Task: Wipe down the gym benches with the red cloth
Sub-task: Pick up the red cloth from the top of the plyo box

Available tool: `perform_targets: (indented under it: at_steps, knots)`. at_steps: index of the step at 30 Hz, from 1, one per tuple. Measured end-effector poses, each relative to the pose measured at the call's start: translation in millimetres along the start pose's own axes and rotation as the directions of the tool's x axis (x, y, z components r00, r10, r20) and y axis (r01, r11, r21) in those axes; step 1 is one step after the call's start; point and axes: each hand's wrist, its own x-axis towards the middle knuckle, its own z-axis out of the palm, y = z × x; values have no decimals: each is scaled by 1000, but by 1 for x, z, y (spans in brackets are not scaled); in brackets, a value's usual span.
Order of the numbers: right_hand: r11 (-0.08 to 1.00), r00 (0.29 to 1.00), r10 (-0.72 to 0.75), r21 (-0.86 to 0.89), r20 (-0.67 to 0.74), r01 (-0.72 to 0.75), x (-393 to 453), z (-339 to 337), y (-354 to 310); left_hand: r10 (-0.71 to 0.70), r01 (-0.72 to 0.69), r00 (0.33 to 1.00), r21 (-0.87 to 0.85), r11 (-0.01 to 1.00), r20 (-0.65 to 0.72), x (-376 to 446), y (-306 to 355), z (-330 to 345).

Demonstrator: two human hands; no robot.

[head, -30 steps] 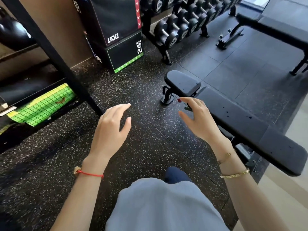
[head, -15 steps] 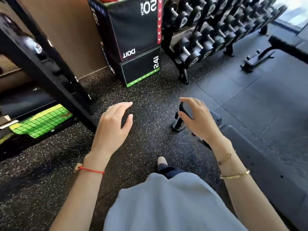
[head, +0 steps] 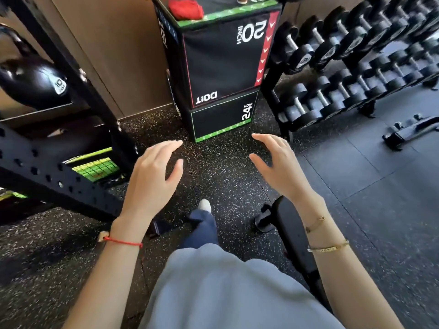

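Status: task basically not started, as I read it. Red cloth [head: 186,8] sits bunched on top of the stacked plyo box [head: 221,60] at top centre of frame, untouched and well apart from both hands. Left hand [head: 152,181] and right hand [head: 280,169] hover mid-frame over the speckled floor [head: 225,176], fingers spread and relaxed, gripping nothing. Only a slice of the bench [head: 292,236] shows, lower right of centre under my right forearm; I can't tell if its pad has been wiped. Dumbbell rack [head: 356,67] upper right, black steel frame [head: 59,176] at left. Remaining, by my judgement: reach the box, pick up the cloth, then go back and wipe every bench
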Motion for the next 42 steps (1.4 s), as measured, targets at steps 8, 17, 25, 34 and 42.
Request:
perform_targets:
  at_steps: [8,17,25,34,42]
  knots:
    - [1000,1000,-12,-4,6,12,167,28,24,-8,8,1000,21,1000,17,154,-56,38]
    - [998,997,-48,47,-65,51,373,34,16,75,-75,997,47,996,3,355,-106,42]
    - [997,1000,-17,75,-8,17,488,48,43,38,-40,998,54,998,52,468,-137,68]
    - [994,996,-69,83,55,64,628,48,81,-49,49,999,89,995,-5,591,-162,112]
    - [986,982,-162,53,97,157,745,40,114,-128,137,987,85,987,-100,674,-170,141]
